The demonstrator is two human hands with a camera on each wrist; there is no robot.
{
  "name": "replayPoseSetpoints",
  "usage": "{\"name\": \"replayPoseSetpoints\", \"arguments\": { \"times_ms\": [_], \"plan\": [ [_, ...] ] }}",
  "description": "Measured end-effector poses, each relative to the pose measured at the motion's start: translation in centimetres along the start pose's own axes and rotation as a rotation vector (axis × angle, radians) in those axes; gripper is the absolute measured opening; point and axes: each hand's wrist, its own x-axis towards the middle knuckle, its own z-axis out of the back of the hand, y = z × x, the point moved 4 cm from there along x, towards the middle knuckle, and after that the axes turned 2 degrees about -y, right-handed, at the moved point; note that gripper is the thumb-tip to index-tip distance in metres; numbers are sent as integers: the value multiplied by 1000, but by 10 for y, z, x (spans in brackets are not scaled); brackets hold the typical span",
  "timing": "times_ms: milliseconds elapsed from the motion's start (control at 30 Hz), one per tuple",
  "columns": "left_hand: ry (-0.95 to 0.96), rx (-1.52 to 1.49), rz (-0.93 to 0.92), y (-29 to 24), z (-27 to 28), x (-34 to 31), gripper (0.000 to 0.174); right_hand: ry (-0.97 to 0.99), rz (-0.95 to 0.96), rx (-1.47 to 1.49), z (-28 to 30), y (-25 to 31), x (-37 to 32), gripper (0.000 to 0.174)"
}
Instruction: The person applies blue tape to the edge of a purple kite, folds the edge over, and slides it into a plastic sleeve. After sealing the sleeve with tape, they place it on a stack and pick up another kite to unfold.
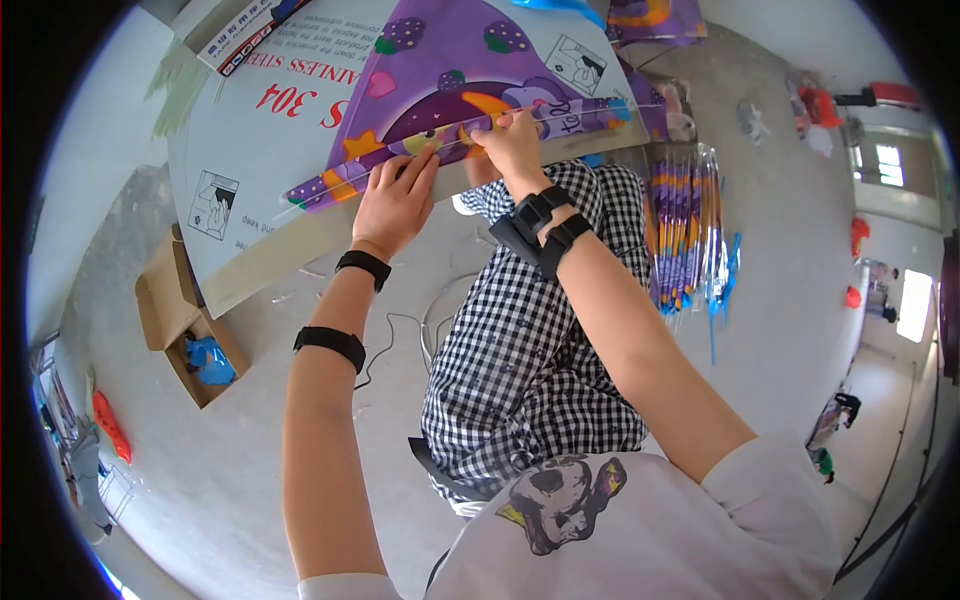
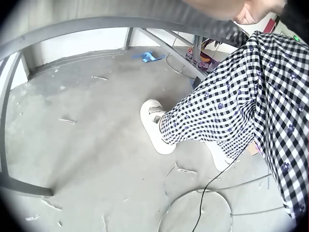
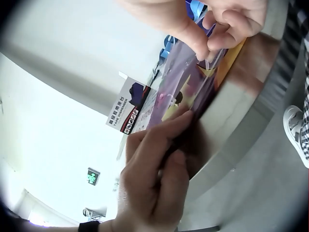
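Observation:
A purple printed plastic sheet (image 1: 430,80) with berries, stars and a moon lies on the pale board-topped table. Its near edge forms a narrow folded strip (image 1: 335,183) with a thin clear rod or tube along it. My left hand (image 1: 395,205) grips the strip left of centre, index finger stretched along it and thumb at the near side in the right wrist view. To its right, my right hand (image 1: 512,150) pinches the strip between thumb and fingers (image 3: 236,24). Only part of a hand (image 2: 217,7) shows at the top of the left wrist view.
A tape dispenser box (image 1: 245,35) stands at the table's far left. An open cardboard box (image 1: 190,320) with blue plastic inside sits on the floor. Bagged purple bundles (image 1: 685,230) lie to the right. A wire loop (image 2: 193,193) and scraps lie below the table's metal frame (image 2: 87,23).

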Motion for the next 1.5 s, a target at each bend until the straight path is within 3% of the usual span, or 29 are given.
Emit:
{"name": "replayPoseSetpoints", "arguments": {
  "times_ms": [133,233,333,533,667,700,800,900,1033,1133,1233,1333,1400,1467,1500],
  "plan": [
    [-7,-13,7,1,0,-1,52,-17,25,-143,-3,3,0,51],
    [-12,-16,10,1,0,-1,52,57,-7,-47,-2,11,-1,57],
    [-16,-17,9,1,-1,-1,52,-19,0,-191,-4,9,2,61],
    [-21,-7,6,1,-2,-2,52,96,0,-352,-3,19,7,51],
    [-17,-2,-6,-1,-1,-2,51,29,-41,-425,-15,0,27,30],
    [-23,6,-9,0,-1,0,50,73,-76,-469,-13,4,24,36],
    [-21,20,-8,0,-1,0,48,57,106,-679,-1,29,11,50],
    [-26,7,5,0,-2,0,44,142,145,-706,10,31,-5,68],
    [-12,-13,6,-1,-2,-2,44,126,56,-586,8,7,-5,58],
    [-2,0,-1,1,0,2,45,148,125,-622,11,25,-1,53],
    [18,16,-9,1,-1,1,47,66,46,-583,8,22,11,43],
    [6,-19,17,-1,2,3,46,136,155,-598,11,25,11,44],
    [-38,-28,8,-2,5,5,43,178,291,-554,25,36,8,33],
    [-31,10,-12,-2,8,11,39,247,616,-384,36,36,6,26],
    [-5,48,-25,-5,9,15,37,247,810,-435,42,37,4,24]
  ]
}}
